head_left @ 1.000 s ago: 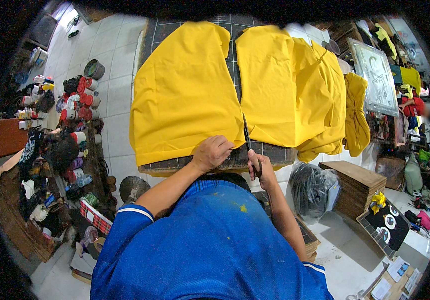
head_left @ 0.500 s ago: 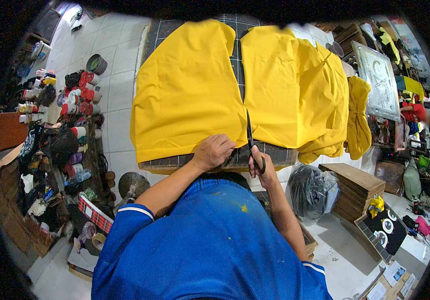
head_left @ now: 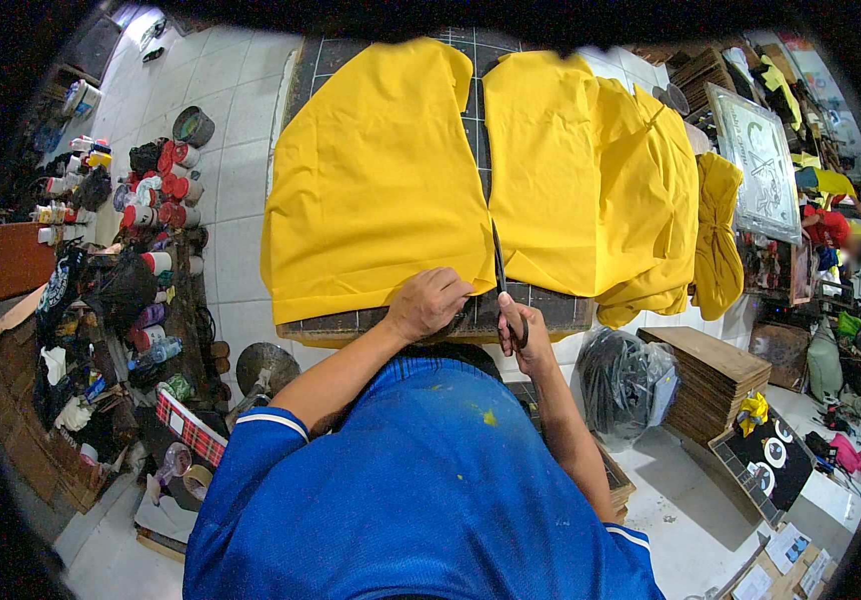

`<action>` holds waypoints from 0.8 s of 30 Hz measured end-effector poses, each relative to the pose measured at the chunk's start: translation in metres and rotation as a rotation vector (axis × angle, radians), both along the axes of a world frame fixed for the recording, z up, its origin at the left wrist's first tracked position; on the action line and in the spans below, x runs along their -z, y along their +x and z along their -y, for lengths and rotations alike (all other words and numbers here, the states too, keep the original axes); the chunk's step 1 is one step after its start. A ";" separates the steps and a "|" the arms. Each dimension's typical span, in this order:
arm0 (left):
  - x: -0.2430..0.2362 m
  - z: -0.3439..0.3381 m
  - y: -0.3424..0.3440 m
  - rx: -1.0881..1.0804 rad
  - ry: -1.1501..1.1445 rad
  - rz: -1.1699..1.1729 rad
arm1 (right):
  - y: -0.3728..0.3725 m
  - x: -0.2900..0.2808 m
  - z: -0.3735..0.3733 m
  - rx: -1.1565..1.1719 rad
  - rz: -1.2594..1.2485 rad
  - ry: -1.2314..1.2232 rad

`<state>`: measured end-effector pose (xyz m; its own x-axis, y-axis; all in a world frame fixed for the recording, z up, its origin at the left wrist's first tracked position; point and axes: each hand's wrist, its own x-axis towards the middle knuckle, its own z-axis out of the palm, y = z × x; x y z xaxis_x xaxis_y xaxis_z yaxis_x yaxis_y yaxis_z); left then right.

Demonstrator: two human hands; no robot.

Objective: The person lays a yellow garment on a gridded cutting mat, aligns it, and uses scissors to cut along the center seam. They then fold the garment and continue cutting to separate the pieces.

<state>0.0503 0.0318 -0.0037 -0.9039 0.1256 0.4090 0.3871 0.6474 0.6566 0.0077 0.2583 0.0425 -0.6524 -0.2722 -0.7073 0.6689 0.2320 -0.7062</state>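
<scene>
My right hand (head_left: 522,329) grips the black handles of a pair of scissors (head_left: 498,262), whose long blades point away from me. The blades lie in the gap where the left yellow fabric piece (head_left: 381,190) meets the right yellow fabric piece (head_left: 543,170). My left hand (head_left: 432,304) rests at the near right corner of the left piece, with its fingers pinched on the fabric edge. Farther off, the two pieces stand apart. Both lie on a dark table (head_left: 341,326) marked with pale grid lines.
Bunched yellow fabric (head_left: 649,190) hangs over the table's right side. A stack of brown boards (head_left: 708,375) and a plastic-wrapped dark bundle (head_left: 619,380) stand at the near right. Red-lidded tubs (head_left: 183,190) crowd the left. A person in red (head_left: 828,228) is at the far right.
The scissor blades have tilted slightly to the left, and the right hand's fingers have shifted a little on the handles. The left hand stays in place. The person at far right has moved.
</scene>
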 end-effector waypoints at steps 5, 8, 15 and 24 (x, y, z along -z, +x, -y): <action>0.000 0.000 0.000 -0.005 0.006 -0.018 | 0.001 0.005 -0.001 -0.027 -0.028 0.017; 0.000 0.001 0.000 -0.003 0.021 -0.023 | 0.000 0.004 -0.001 -0.038 -0.027 0.002; 0.000 0.000 -0.001 0.001 0.011 0.004 | -0.008 -0.005 0.003 -0.047 0.020 -0.011; 0.000 0.000 -0.002 0.001 0.015 -0.013 | -0.023 -0.006 0.015 -0.038 0.025 0.061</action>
